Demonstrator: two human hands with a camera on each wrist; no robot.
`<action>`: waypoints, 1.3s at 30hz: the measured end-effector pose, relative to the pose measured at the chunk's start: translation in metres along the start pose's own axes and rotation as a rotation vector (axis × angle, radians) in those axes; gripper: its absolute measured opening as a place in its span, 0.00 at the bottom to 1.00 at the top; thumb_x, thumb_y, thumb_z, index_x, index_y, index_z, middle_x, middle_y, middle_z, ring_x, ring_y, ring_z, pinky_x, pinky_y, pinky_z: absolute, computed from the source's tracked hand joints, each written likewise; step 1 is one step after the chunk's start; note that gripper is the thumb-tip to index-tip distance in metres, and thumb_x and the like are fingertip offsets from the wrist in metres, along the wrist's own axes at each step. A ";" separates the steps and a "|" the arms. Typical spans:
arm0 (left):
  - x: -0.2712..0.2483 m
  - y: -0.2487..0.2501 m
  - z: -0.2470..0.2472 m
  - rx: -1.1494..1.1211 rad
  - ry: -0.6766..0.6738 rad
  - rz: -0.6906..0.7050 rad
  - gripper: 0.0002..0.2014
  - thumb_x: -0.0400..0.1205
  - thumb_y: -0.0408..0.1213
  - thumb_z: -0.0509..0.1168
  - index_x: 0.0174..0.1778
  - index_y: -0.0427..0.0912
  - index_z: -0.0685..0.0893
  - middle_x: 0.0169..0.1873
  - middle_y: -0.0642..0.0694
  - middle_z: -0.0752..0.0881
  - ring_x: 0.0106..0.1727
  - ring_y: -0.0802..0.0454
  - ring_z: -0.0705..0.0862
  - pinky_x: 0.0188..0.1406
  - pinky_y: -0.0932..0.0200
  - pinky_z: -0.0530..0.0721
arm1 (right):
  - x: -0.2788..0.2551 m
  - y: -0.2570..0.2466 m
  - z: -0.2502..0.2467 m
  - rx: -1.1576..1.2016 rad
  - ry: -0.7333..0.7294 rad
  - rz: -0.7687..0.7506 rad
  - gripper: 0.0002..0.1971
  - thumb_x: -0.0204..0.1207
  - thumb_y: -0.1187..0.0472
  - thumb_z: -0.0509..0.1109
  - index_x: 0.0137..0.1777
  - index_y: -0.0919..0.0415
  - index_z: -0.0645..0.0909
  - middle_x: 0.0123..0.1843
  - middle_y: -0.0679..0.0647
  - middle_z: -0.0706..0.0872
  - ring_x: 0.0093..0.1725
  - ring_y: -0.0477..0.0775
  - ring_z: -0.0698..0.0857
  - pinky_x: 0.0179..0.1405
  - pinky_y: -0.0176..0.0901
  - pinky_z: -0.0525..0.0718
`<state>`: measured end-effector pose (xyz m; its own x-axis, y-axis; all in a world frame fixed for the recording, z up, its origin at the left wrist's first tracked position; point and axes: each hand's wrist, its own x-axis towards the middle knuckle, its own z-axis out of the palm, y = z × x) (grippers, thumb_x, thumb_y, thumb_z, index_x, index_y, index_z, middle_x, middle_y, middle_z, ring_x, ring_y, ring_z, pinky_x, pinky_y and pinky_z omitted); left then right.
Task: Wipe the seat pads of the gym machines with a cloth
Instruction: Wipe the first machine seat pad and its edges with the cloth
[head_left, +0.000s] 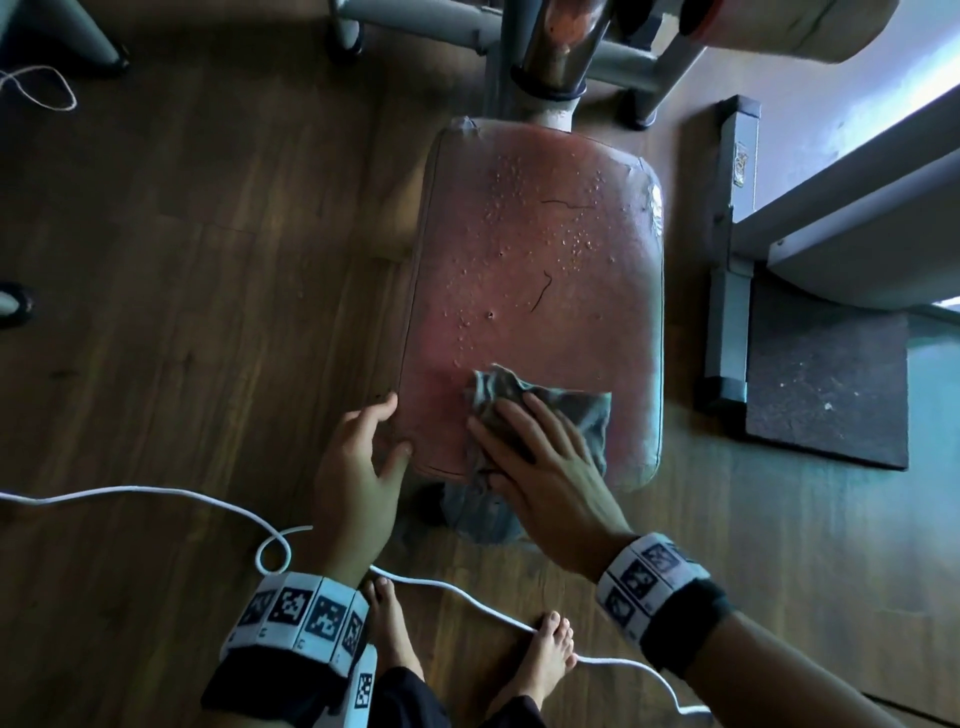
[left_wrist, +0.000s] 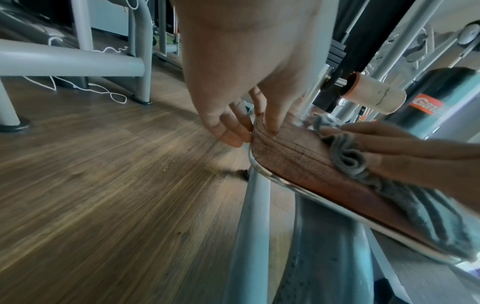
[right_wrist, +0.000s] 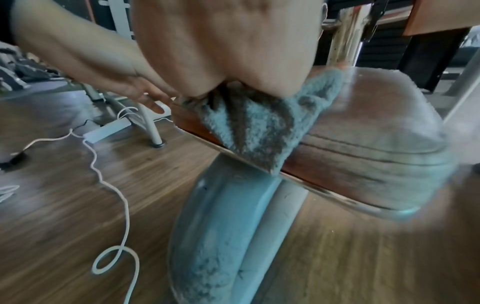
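Observation:
A worn reddish seat pad (head_left: 530, 270) runs away from me, beaded with water droplets on its far half. A grey cloth (head_left: 582, 410) lies on the pad's near end and hangs over the front edge. My right hand (head_left: 519, 431) lies flat on the cloth with straight fingers, pressing it to the pad. My left hand (head_left: 395, 426) grips the pad's near left corner. In the left wrist view its thumb (left_wrist: 272, 123) sits on top of the pad (left_wrist: 298, 162) and its fingers (left_wrist: 233, 133) are on the side. In the right wrist view the cloth (right_wrist: 249, 123) bunches under my palm.
A white cord (head_left: 156, 493) loops over the wooden floor near my bare feet (head_left: 550, 654). A chrome post (head_left: 561, 47) rises at the pad's far end. A grey machine frame (head_left: 727, 260) and a black mat (head_left: 826, 384) stand to the right. A foam roller (left_wrist: 374, 96) hangs beyond the pad.

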<state>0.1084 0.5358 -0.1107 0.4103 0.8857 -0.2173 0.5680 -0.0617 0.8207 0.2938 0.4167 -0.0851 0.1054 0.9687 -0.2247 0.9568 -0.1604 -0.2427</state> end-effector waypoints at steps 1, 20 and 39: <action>0.001 0.001 -0.001 -0.023 0.004 -0.008 0.20 0.79 0.29 0.70 0.68 0.44 0.82 0.63 0.51 0.82 0.66 0.55 0.80 0.66 0.57 0.78 | 0.008 -0.002 0.002 -0.017 -0.039 -0.028 0.28 0.86 0.46 0.54 0.84 0.43 0.53 0.86 0.49 0.55 0.85 0.59 0.50 0.83 0.57 0.53; 0.049 0.012 -0.003 0.000 0.019 -0.197 0.18 0.72 0.35 0.78 0.56 0.50 0.84 0.51 0.56 0.87 0.55 0.57 0.84 0.54 0.57 0.83 | 0.263 0.056 -0.041 -0.221 -0.062 -0.101 0.28 0.86 0.42 0.44 0.85 0.43 0.47 0.87 0.48 0.45 0.85 0.58 0.41 0.82 0.56 0.41; 0.046 0.013 0.015 -0.029 0.093 -0.274 0.19 0.71 0.28 0.76 0.40 0.58 0.78 0.38 0.58 0.84 0.46 0.48 0.85 0.51 0.42 0.84 | 0.168 0.024 -0.020 -0.104 -0.012 -0.152 0.34 0.80 0.41 0.49 0.84 0.54 0.57 0.85 0.59 0.57 0.84 0.67 0.55 0.80 0.67 0.57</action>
<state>0.1451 0.5688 -0.1176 0.1760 0.9061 -0.3847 0.6272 0.1980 0.7533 0.3400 0.5794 -0.1102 -0.0450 0.9779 -0.2044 0.9843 0.0084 -0.1762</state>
